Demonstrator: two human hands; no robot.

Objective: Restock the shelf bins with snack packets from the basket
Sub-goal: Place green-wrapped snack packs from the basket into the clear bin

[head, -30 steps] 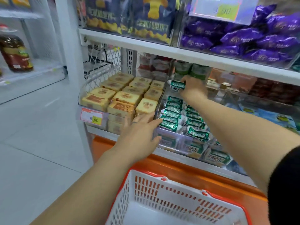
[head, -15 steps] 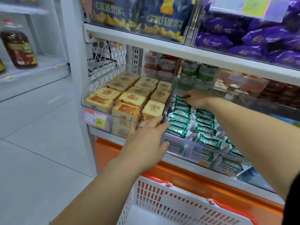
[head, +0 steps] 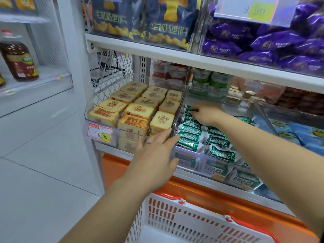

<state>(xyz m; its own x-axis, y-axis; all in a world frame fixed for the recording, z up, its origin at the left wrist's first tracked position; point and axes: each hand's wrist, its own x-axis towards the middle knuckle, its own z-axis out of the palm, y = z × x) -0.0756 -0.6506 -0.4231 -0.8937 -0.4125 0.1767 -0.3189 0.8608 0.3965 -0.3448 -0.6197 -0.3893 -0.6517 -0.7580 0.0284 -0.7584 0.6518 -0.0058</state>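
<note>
I see both hands reaching into the middle shelf (head: 175, 57). The left hand (head: 154, 155) lies flat with its fingers stretched out, resting against the front edge of the clear bin (head: 191, 165) near the divider (head: 178, 109); it holds nothing. A thin ring (head: 148, 142) is on 1 finger.

The right hand (head: 205, 114) is further back in the same bin, palm down, with its fingertips on a green snack packet (head: 189, 109) at the rear of the row. The fingers are curled over the packet, but I cannot tell if they really pinch it or only press on it, because the hand covers that part.

The green packets (head: 191, 135) fill this bin in about 2 rows, lying on their sides and overlapping each other. In the bin to the left, the yellow cake packs (head: 138, 111) are stacked in neat rows, with a price tag (head: 100, 132) showing 8.00 on the front.

The white basket (head: 175, 221) with orange handles (head: 168, 197) stands below the shelf, just in front of the orange base (head: 228, 199). The part of its inside that I can see has no packets.

On the upper shelf are purple packets (head: 263, 41) and dark blue snack bags (head: 140, 20).
</note>
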